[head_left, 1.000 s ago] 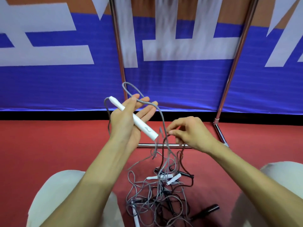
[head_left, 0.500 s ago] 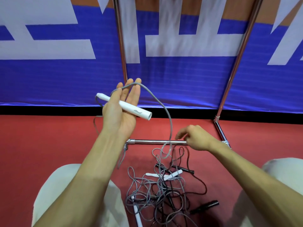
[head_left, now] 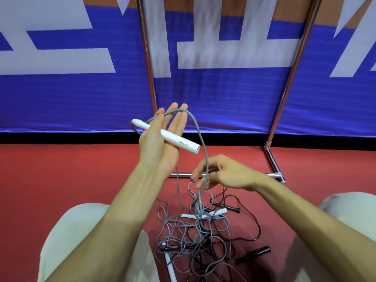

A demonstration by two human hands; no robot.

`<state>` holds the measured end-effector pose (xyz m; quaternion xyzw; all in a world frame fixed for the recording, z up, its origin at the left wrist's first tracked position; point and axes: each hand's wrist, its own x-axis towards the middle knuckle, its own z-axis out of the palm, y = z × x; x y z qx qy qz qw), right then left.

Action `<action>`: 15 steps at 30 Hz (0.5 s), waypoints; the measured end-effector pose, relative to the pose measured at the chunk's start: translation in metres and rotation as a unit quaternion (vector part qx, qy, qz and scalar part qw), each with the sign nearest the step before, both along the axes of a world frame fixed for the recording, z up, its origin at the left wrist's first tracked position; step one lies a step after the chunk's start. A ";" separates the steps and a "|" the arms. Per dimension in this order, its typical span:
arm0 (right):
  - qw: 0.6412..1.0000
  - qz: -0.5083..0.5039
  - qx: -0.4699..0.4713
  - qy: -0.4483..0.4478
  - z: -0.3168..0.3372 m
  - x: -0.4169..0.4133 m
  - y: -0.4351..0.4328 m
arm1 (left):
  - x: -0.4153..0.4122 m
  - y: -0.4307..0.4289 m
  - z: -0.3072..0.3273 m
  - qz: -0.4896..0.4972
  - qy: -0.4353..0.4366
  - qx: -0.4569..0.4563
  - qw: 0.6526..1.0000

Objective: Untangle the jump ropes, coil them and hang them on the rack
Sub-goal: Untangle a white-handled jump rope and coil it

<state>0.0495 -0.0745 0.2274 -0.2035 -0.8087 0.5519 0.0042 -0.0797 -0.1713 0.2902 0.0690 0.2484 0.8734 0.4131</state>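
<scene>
My left hand (head_left: 160,143) is raised, palm up, with a white jump rope handle (head_left: 175,139) pinned across it by the thumb. That handle's grey cord (head_left: 200,137) arcs over my fingertips and drops to my right hand (head_left: 221,173), whose loose fingers curl around it. Below lies a tangled pile of grey and dark ropes (head_left: 195,237) on the red floor, with more white handles (head_left: 205,214) and black handles (head_left: 254,253) in it. The chrome rack (head_left: 283,98) stands just beyond.
The rack's low crossbar (head_left: 182,175) runs behind my hands, its foot (head_left: 276,174) at the right. A blue and white banner (head_left: 61,88) fills the background. My knees in pale trousers (head_left: 67,241) flank the pile.
My left hand has lifted the white handle and opened flat. My right hand let go of the strand it pinched, dropped lower and now cups the hanging grey cord.
</scene>
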 end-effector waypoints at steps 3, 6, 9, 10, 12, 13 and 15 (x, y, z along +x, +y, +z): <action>0.999 0.017 -0.011 -0.027 0.012 0.011 0.005 | -0.004 0.002 -0.003 0.029 0.010 -0.013 0.999; 0.999 0.019 -0.026 -0.011 0.022 0.020 0.008 | -0.004 0.005 -0.008 0.054 0.025 -0.022 0.998; 0.999 -0.024 -0.017 0.017 0.030 0.025 0.012 | -0.004 0.008 -0.013 0.066 0.056 -0.038 0.995; 0.998 -0.051 -0.010 0.036 0.033 0.025 0.014 | -0.003 0.010 -0.015 0.059 0.078 -0.052 0.994; 0.992 -0.092 -0.003 0.084 0.039 0.027 0.018 | 0.003 0.012 -0.020 0.019 0.147 -0.112 0.983; 0.988 -0.105 -0.003 0.109 0.042 0.028 0.020 | 0.008 0.013 -0.023 -0.012 0.189 -0.153 0.970; 0.979 -0.133 -0.012 0.155 0.047 0.030 0.024 | 0.018 0.015 -0.031 -0.084 0.277 -0.225 0.931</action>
